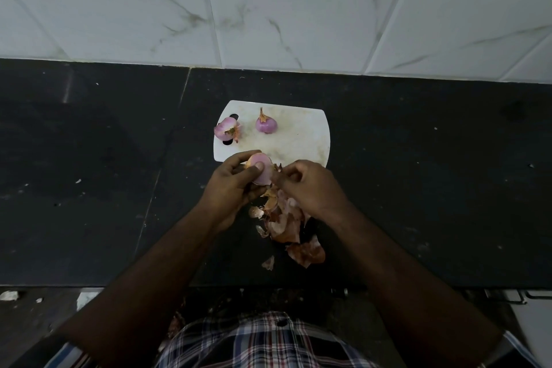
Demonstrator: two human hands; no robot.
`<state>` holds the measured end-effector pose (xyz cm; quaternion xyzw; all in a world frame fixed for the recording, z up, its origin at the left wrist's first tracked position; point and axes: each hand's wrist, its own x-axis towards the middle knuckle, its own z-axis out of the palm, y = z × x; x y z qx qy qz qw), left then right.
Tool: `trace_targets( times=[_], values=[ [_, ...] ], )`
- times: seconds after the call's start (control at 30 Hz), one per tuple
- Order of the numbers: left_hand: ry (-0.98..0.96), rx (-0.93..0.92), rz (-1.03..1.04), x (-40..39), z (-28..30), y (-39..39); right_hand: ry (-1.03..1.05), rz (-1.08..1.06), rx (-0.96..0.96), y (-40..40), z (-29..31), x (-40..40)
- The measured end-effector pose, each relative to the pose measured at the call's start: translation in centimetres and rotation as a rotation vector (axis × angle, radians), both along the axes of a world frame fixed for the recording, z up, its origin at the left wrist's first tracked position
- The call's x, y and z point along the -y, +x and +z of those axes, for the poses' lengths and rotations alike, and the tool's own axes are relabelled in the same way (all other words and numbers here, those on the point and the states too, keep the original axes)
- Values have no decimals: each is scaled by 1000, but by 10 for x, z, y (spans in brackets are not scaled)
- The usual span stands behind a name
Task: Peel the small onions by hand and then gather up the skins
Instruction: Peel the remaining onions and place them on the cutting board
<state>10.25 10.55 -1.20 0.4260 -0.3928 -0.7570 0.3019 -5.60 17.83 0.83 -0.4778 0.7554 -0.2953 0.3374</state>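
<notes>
Onions: three in view, no readable text or labels anywhere. Two sit on the white cutting board at mid-counter: one at the board's left edge over the handle slot, part of its dry skin still attached, the other near the board's back edge, stem tip pointing up. Third onion is held over the board's front edge in the left hand, fingers curled round it, thumb pressed on its pale peeled face. Right hand is just beside it, fingertips pinching a dark scrap of skin at the onion's right side. Skins: one loose pile of brown-pink pieces on the black counter between the forearms, running from under the hands toward the counter's front edge; a single small flake lies apart near that edge. No containers visible. Tiled wall behind the counter's back edge.
</notes>
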Motion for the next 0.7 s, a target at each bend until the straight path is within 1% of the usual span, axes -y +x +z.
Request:
trace_targets(
  times=[0.07, 0.13, 0.17, 0.27, 0.33, 0.4, 0.5, 0.57, 0.7],
  values=[
    [-16, -10, -24, -2, 2, -3, 74, 98, -92, 6, 2, 4],
    [-36, 9, -41, -4, 4, -4, 57, 128, -191, 10, 0, 6],
    [-40, 22, -46, -4, 5, -4, 19, 127, -209, 10, -1, 6],
    [-14, 52, -60, -3, 7, 0, -87, 159, -176, 6, -6, 3],
    [29, 44, -85, -4, 8, 2, -113, 156, -177, 2, -7, 2],
    [70, 28, -95, -5, 9, 3, -92, 127, -177, -5, -7, 1],
    [133, 27, -77, -3, 8, 5, -30, 164, -182, -17, -8, -3],
    [155, 35, -79, -1, 7, 6, -13, 173, -129, -22, -8, -6],
    [203, 54, -130, 0, 9, 4, -230, 88, 30, -18, -1, -2]
  ],
)
